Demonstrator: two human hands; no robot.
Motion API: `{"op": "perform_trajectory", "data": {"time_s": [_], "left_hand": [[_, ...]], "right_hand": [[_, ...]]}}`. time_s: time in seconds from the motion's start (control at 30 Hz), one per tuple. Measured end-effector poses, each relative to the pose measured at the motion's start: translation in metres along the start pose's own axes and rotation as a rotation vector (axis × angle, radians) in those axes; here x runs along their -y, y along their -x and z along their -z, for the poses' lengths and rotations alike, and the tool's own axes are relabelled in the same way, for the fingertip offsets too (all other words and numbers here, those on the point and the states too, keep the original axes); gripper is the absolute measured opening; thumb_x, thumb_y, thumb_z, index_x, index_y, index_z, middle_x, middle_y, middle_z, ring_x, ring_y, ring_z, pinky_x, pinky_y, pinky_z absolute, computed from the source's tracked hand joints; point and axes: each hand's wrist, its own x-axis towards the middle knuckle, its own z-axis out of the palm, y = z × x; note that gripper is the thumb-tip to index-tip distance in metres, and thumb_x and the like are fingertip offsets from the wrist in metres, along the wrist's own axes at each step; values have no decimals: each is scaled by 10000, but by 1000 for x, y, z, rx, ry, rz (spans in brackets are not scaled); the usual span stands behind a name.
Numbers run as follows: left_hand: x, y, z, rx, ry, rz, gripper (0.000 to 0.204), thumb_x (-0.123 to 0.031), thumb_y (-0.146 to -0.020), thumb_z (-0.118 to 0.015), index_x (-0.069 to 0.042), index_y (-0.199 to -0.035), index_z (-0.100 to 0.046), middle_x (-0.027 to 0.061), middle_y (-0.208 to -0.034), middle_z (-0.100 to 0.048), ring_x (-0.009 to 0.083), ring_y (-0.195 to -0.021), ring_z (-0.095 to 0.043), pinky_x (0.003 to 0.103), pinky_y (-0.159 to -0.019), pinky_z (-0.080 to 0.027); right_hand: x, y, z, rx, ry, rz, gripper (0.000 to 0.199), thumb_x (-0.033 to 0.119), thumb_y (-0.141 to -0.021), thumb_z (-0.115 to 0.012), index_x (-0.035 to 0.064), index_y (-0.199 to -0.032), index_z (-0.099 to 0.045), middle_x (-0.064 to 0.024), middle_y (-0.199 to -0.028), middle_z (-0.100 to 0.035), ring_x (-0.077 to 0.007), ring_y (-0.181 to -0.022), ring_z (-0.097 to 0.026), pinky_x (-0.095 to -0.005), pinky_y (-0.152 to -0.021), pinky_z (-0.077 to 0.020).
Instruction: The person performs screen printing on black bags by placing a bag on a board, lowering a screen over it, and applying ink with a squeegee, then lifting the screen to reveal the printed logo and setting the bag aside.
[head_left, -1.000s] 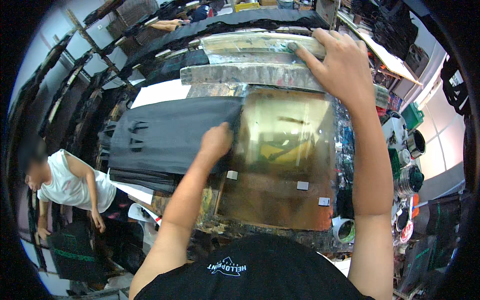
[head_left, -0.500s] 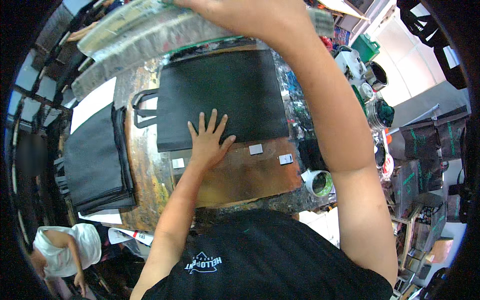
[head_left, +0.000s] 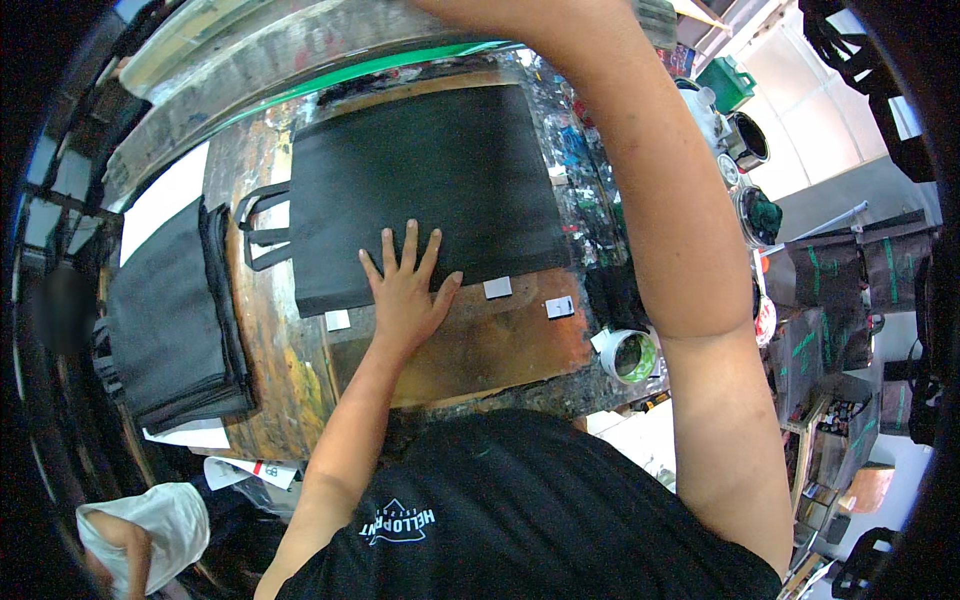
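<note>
A black tote bag lies flat on a brown board, its handles pointing left. My left hand rests on the bag's near edge, palm down with the fingers spread. Small white tabs sit along that edge. My right arm reaches up across the view, and my right hand is mostly cut off by the top edge, so its fingers are hidden. Beyond the bag, a long grey frame with a green strip stands raised; whether my right hand touches it cannot be seen.
A stack of black bags lies at the left of the paint-stained table. On the right are a white tub with green stains, cans and a green jug. A person in white is at lower left.
The view has shifted slightly, so the bag and table sit farther left. More of the frame's green strip shows. My left hand stays spread on the bag; my right hand is more cut off.
</note>
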Motion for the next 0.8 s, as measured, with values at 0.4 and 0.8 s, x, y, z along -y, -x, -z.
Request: {"op": "perform_trajectory", "data": {"time_s": [0.4, 0.8], "left_hand": [[15, -8, 59, -198, 456, 236, 776, -517, -930, -746, -52, -1513, -535, 193, -1329, -667, 333, -1226, -627, 516, -1096, -423], [81, 54, 168, -421, 1017, 558, 668, -41, -708, -941, 17, -1300, -639, 86, -1122, -737, 192, -1010, -706, 346, -929, -570]], "right_hand": [[3, 4, -13, -125, 59, -31, 666, 679, -1058, -394, 68, -1033, -656, -80, -895, -647, -213, -873, -595, -446, -932, -475], [30, 153, -83, 7, 100, 39, 593, 459, -837, -795, 114, -1283, -609, -123, -1119, -614, -311, -1127, -572, -538, -991, -395]]}}
